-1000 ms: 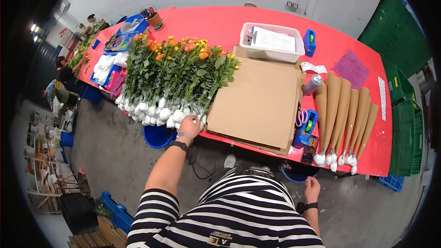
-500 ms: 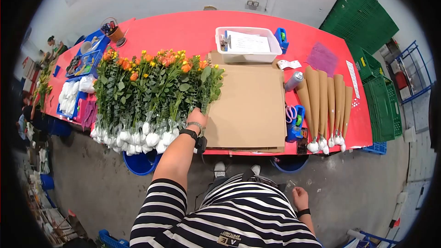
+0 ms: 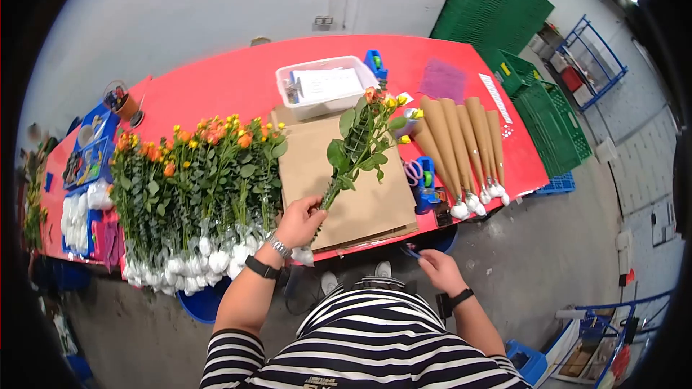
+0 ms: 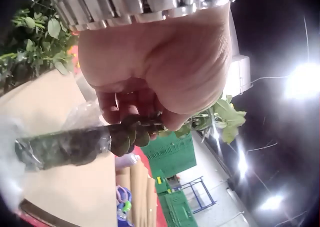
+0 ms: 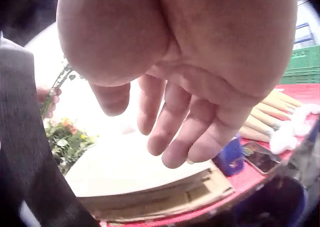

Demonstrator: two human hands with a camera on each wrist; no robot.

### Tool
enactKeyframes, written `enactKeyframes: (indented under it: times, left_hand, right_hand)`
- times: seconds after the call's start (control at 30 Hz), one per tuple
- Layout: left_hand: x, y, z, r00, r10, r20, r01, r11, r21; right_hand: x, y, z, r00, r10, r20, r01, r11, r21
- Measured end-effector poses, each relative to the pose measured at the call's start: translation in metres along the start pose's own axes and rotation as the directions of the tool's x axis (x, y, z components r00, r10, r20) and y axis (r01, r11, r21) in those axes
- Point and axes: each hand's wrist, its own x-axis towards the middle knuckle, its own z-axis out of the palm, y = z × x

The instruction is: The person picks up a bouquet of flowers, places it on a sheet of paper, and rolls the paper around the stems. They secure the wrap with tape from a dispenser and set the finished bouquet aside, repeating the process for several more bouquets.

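Note:
My left hand [image 3: 299, 225] grips the stems of one bouquet [image 3: 357, 140], raised over the brown paper sheets [image 3: 360, 202]. In the left wrist view the fingers of the left hand [image 4: 155, 82] curl round the stems, and clear wrap [image 4: 65, 147] covers the lower stems. My right hand [image 3: 441, 271] hangs beyond the table's front edge; the right wrist view shows this hand [image 5: 185, 87] with loosely bent fingers and nothing in it. A row of bouquets [image 3: 202, 173] with orange and yellow flowers and white-wrapped ends lies left of the sheets.
Several brown paper cones [image 3: 468, 144] lie on the right of the red table [image 3: 216, 90]. Near them are a blue tape dispenser [image 3: 427, 191] and pink scissors [image 3: 412, 171]. A white tray [image 3: 324, 106] with papers stands behind the sheets. Green crates [image 3: 540, 126] stand at the right.
The left hand has lifted one bouquet away from the row and over the paper sheets. The right hand has risen closer to the table's front edge. The head view has turned to the right.

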Motion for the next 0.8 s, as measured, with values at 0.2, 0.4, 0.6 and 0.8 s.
enactKeyframes:
  times: [0.2,0.4,0.6,0.8]
  left_hand:
    - [-0.012,0.041,0.018,0.954,0.179,0.242,-0.09,0.937,-0.339]
    - [-0.017,0.057,0.043,0.869,0.261,0.42,0.062,0.786,-0.615]
    - [-0.012,0.041,0.073,0.87,0.216,0.444,0.083,0.821,-0.564]
    - [-0.006,0.067,0.089,0.753,0.619,0.223,-0.655,0.736,0.168]
  right_hand:
    - [0.037,-0.12,0.015,0.956,-0.243,0.162,0.247,0.969,-0.009]
    - [0.043,-0.143,0.032,0.905,-0.401,0.142,0.36,0.9,0.247]
    - [0.053,-0.106,0.039,0.922,-0.341,0.183,0.254,0.89,0.377]
    - [0.072,-0.07,0.026,0.891,-0.439,0.114,0.407,0.884,0.229]
